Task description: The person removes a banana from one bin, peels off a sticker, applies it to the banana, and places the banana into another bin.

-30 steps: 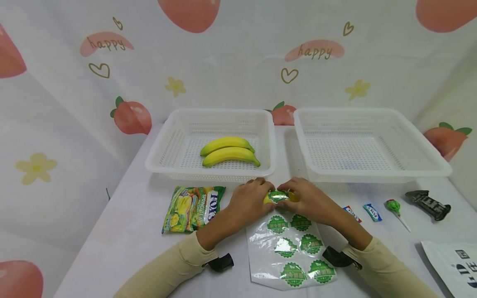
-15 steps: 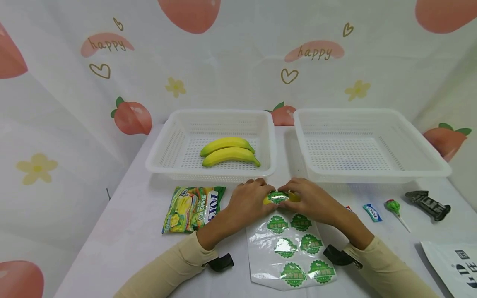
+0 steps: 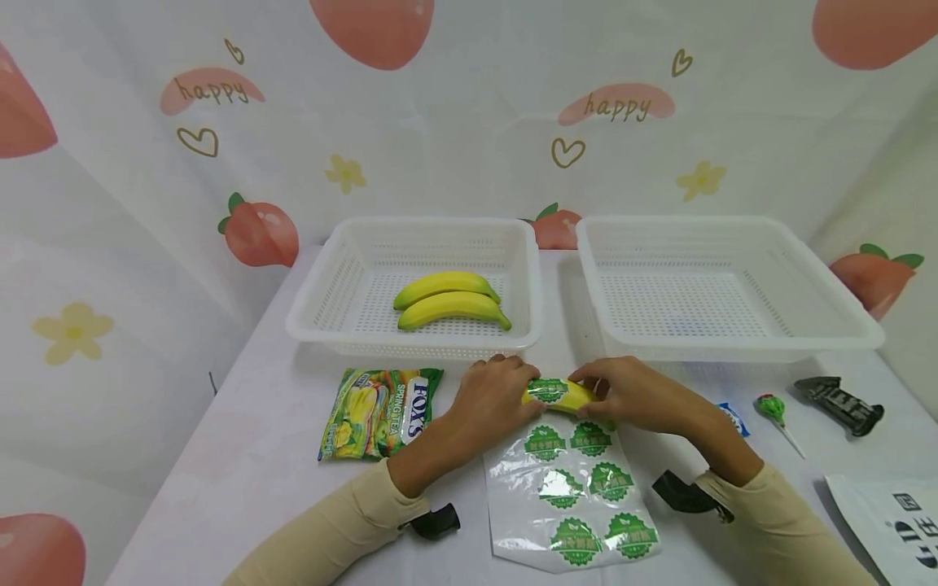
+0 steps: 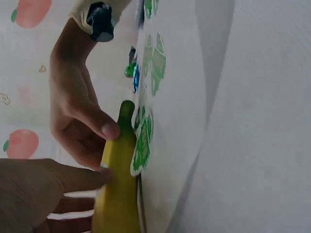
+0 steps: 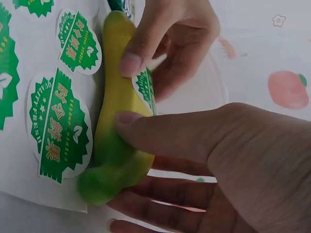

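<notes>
Two bananas (image 3: 454,305) lie in a white basket (image 3: 410,343); nearer, left hand (image 3: 494,396) and right hand (image 3: 645,396) pinch a stickered banana (image 3: 575,396) at a sticker sheet (image 3: 523,488), Fox's packet (image 3: 381,413) alongside.

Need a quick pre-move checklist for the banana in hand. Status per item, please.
1. Left grip pinching the held banana: ok.
2. Right grip pinching it near the stem: ok.
3. Green sticker on the held banana: ok.
4. Sticker edges flat all round: cannot tell, part of the rim is hidden.
5. Bare floor in the left basket beside the two bananas: ok.
6. Held banana away from the sticker sheet: not ok, it is at the sheet's far end.
</notes>
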Demonstrator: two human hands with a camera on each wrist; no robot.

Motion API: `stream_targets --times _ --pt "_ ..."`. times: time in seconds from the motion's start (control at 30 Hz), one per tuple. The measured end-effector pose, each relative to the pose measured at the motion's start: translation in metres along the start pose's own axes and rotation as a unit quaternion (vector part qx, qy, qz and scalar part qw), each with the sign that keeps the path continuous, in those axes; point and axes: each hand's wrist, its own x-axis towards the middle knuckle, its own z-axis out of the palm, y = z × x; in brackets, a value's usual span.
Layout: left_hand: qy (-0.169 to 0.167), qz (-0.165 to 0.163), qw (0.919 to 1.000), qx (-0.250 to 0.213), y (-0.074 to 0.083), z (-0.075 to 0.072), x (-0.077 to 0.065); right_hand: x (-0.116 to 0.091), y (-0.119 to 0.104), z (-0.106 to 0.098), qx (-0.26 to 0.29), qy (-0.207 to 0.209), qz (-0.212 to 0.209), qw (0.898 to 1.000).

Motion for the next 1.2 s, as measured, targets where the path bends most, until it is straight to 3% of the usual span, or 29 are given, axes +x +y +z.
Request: stream_targets --times 0.1,0.17,0.33,0.5,0.6,0.77,1.03,1.2 --pt "-0.005 0.018 0.9979 -0.062 0.007 -0.004 0.003 0.000 0.001 0.000 -0.001 -0.002 -0.001 1.000" --pt "0.001 0.031 0.9920 -0.123 0.013 -0.008 0.008 0.000 0.001 0.000 -0.004 0.000 -0.003 1.000" --pt "0.001 0.053 0.9656 -0.255 0.028 -0.017 0.027 -0.002 0.002 -0.001 0.004 0.002 -0.018 1.000" --pt "-0.032 0.004 0.9380 -0.345 0.035 -0.017 0.051 -0.006 0.001 -0.005 -0.002 0.004 -0.018 1.000" --pt "-0.055 -0.032 0.9245 -0.376 0.035 -0.013 0.062 -0.010 -0.001 -0.010 -0.018 0.005 -0.017 1.000" --pt "-0.073 -0.049 0.9081 -0.409 0.033 -0.006 0.072 -0.022 -0.006 -0.026 -0.039 -0.006 -0.020 0.999" --pt "-0.034 -0.040 0.9010 -0.431 0.034 0.001 0.076 -0.058 -0.003 -0.064 -0.038 -0.016 0.053 0.998" --pt "-0.013 -0.036 0.9009 -0.432 0.036 0.005 0.078 -0.080 0.008 -0.085 -0.039 0.027 0.074 0.996"
